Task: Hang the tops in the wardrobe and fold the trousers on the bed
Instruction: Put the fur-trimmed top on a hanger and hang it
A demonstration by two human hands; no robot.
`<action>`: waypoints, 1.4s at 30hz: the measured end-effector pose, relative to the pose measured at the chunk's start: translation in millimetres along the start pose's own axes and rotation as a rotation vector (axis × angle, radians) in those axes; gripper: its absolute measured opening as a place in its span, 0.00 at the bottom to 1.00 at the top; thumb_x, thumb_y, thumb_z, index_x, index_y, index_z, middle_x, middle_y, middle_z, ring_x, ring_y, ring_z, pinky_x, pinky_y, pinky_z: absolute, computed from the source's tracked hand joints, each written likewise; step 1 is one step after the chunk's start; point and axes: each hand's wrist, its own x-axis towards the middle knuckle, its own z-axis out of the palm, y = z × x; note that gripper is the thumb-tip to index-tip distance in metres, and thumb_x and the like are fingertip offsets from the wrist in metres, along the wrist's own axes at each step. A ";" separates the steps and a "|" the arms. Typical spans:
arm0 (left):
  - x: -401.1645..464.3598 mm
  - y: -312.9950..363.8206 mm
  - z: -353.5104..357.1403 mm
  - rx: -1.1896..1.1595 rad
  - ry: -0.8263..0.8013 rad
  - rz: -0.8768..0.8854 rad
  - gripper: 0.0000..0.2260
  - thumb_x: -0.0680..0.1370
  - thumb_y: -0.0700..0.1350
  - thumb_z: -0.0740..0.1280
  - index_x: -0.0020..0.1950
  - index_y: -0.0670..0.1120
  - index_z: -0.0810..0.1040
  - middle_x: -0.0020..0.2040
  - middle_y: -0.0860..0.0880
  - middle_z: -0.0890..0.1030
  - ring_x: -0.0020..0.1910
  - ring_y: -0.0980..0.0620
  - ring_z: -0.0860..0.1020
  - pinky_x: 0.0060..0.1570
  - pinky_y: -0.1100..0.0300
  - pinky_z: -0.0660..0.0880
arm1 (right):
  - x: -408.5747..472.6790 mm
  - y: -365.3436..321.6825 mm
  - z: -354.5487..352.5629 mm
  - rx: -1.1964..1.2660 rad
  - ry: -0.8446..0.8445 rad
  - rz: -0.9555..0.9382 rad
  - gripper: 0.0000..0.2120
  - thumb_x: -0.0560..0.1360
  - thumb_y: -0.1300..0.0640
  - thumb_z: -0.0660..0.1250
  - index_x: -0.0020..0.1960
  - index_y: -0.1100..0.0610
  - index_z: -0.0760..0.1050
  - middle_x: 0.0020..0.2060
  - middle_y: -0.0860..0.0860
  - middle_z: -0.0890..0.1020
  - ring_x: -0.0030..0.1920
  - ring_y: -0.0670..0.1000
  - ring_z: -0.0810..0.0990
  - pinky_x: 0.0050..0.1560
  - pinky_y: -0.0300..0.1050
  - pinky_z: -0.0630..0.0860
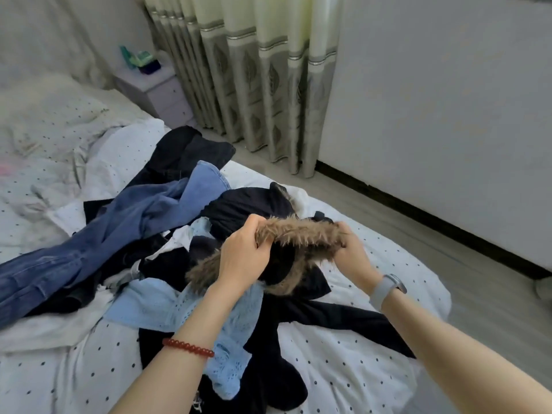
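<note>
Legible text, labels, brands, numbers, signs: none. Green packages on the far-left nightstand: printing too small and blurred to read. White marking on the dark garment at the near edge of the bed: partly cut off, unreadable. Smartwatch on the right wrist: face turned away, no digits visible.

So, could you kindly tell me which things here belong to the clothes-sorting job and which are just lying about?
Job:
fur-trimmed dark coat, held by left hand and right hand
blue jeans
light blue top
bed

Lying about:
nightstand
curtains
</note>
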 end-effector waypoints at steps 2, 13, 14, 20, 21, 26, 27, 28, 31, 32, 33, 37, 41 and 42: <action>12.9 35.7 -5.2 -0.142 0.057 0.018 0.03 0.78 0.41 0.64 0.50 0.42 0.73 0.35 0.50 0.76 0.34 0.49 0.74 0.36 0.51 0.70 | -0.4 -32.9 -28.9 0.066 0.075 -0.097 0.22 0.71 0.79 0.50 0.47 0.55 0.69 0.38 0.52 0.75 0.40 0.52 0.73 0.39 0.40 0.71; 10.9 272.4 -49.3 -0.459 0.160 0.466 0.08 0.74 0.37 0.67 0.46 0.48 0.72 0.38 0.54 0.76 0.37 0.52 0.73 0.39 0.59 0.69 | -118.6 -190.2 -239.0 0.082 0.425 -0.709 0.24 0.71 0.82 0.55 0.47 0.52 0.68 0.40 0.47 0.75 0.36 0.33 0.76 0.40 0.26 0.71; 6.6 285.9 -48.3 -0.456 0.093 0.487 0.07 0.74 0.38 0.68 0.47 0.47 0.73 0.40 0.52 0.77 0.39 0.51 0.75 0.41 0.58 0.70 | -132.8 -194.0 -258.8 0.036 0.461 -0.736 0.23 0.71 0.81 0.56 0.48 0.53 0.69 0.40 0.46 0.75 0.36 0.31 0.76 0.40 0.25 0.70; -23.2 328.4 5.5 -0.497 -0.369 0.412 0.13 0.76 0.35 0.66 0.48 0.53 0.79 0.45 0.61 0.82 0.46 0.66 0.78 0.53 0.70 0.70 | -198.8 -140.0 -341.6 -0.405 0.567 -0.478 0.12 0.72 0.71 0.64 0.54 0.63 0.75 0.44 0.52 0.77 0.46 0.47 0.77 0.43 0.27 0.67; -24.4 328.9 15.6 -0.463 -0.316 0.405 0.12 0.76 0.35 0.66 0.49 0.52 0.80 0.46 0.58 0.82 0.48 0.63 0.78 0.54 0.66 0.71 | -204.7 -124.8 -350.1 -0.462 0.569 -0.423 0.12 0.72 0.68 0.66 0.55 0.62 0.76 0.45 0.52 0.78 0.48 0.51 0.77 0.46 0.32 0.69; -52.6 371.8 70.7 -0.250 -0.072 0.511 0.05 0.76 0.41 0.65 0.47 0.45 0.80 0.43 0.43 0.83 0.48 0.43 0.80 0.47 0.51 0.74 | -284.0 -51.9 -411.0 -0.877 0.704 -0.084 0.17 0.70 0.64 0.63 0.58 0.52 0.72 0.54 0.51 0.79 0.53 0.59 0.78 0.52 0.52 0.73; -59.9 382.1 78.7 -0.192 -0.031 0.532 0.04 0.76 0.41 0.64 0.47 0.44 0.79 0.42 0.42 0.82 0.47 0.40 0.79 0.44 0.51 0.72 | -299.7 -40.5 -421.3 -0.905 0.746 -0.029 0.18 0.70 0.64 0.62 0.58 0.52 0.72 0.56 0.51 0.77 0.54 0.59 0.77 0.52 0.52 0.73; -66.1 390.6 84.7 -0.151 0.012 0.551 0.05 0.77 0.40 0.63 0.49 0.44 0.78 0.43 0.41 0.82 0.46 0.38 0.78 0.42 0.52 0.70 | -312.3 -32.9 -428.9 -0.895 0.793 0.012 0.18 0.70 0.64 0.62 0.59 0.52 0.72 0.57 0.51 0.76 0.55 0.60 0.77 0.52 0.52 0.72; -85.6 417.4 111.2 -0.154 -0.011 0.597 0.07 0.77 0.37 0.63 0.52 0.43 0.78 0.45 0.41 0.82 0.47 0.39 0.78 0.43 0.53 0.70 | -348.6 -14.5 -451.4 -0.883 0.828 0.163 0.15 0.72 0.62 0.61 0.58 0.52 0.72 0.57 0.53 0.78 0.56 0.61 0.76 0.51 0.50 0.70; -89.5 423.0 120.8 -0.163 -0.064 0.593 0.06 0.77 0.37 0.62 0.52 0.42 0.77 0.45 0.40 0.82 0.47 0.39 0.78 0.44 0.52 0.71 | -357.3 -10.0 -456.5 -0.912 0.745 0.219 0.14 0.72 0.61 0.61 0.57 0.52 0.72 0.56 0.54 0.79 0.56 0.60 0.76 0.50 0.49 0.71; -95.0 431.9 132.2 -0.186 -0.139 0.587 0.06 0.78 0.37 0.62 0.52 0.42 0.77 0.45 0.41 0.82 0.47 0.40 0.78 0.45 0.53 0.71 | -370.3 -4.7 -462.8 -0.931 0.665 0.272 0.15 0.72 0.60 0.61 0.57 0.50 0.73 0.55 0.53 0.80 0.56 0.59 0.77 0.49 0.48 0.71; -122.1 481.3 161.2 -0.513 -0.439 0.562 0.08 0.78 0.33 0.62 0.48 0.43 0.77 0.44 0.48 0.81 0.45 0.54 0.79 0.51 0.59 0.72 | -413.0 8.1 -489.6 -0.665 0.627 0.167 0.19 0.73 0.61 0.65 0.58 0.42 0.73 0.53 0.48 0.81 0.56 0.54 0.78 0.56 0.49 0.74; -172.9 542.6 187.6 -0.709 -0.724 0.615 0.11 0.76 0.30 0.61 0.47 0.44 0.78 0.43 0.50 0.81 0.41 0.60 0.79 0.51 0.65 0.74 | -439.8 15.1 -489.6 -0.365 0.537 -0.020 0.24 0.72 0.59 0.71 0.60 0.41 0.66 0.51 0.48 0.80 0.51 0.45 0.79 0.59 0.38 0.72; -185.6 553.7 194.3 -0.718 -0.764 0.639 0.11 0.76 0.29 0.61 0.46 0.44 0.77 0.42 0.50 0.80 0.40 0.60 0.78 0.50 0.66 0.74 | -441.3 18.8 -486.4 -0.328 0.545 -0.038 0.23 0.72 0.59 0.71 0.59 0.40 0.66 0.50 0.45 0.80 0.49 0.39 0.79 0.56 0.31 0.72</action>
